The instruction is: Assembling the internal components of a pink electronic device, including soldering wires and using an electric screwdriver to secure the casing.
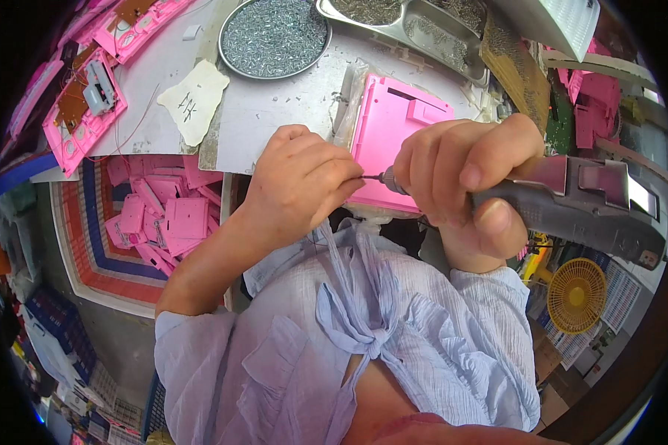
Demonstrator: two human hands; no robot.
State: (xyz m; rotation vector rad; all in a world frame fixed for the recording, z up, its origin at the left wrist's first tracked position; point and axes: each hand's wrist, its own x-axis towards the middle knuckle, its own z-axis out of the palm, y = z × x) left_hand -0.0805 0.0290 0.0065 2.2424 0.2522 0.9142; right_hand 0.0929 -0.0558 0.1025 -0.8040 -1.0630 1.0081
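Observation:
My right hand (456, 167) is wrapped round a dark grey electric screwdriver (571, 213), held sideways with its bit pointing left. At the bit's tip, my left hand (297, 178) has its thumb and fingers pinched together. Whatever the pinch holds is hidden, perhaps too small to make out. Beneath and behind both hands a flat pink plastic panel (382, 133) lies at the near edge of the table, with a raised block and a dark slot at its far end. The bit is above the panel; I cannot tell whether it touches it.
A round metal tray (223, 46) of small silvery screws stands at the back, beside a compartmented steel tray (404, 33). Torn card (200, 96) lies left. Pink assemblies with wires (70, 130) sit far left, above a striped bin (78, 245) of pink parts. A yellow fan (576, 295) is right.

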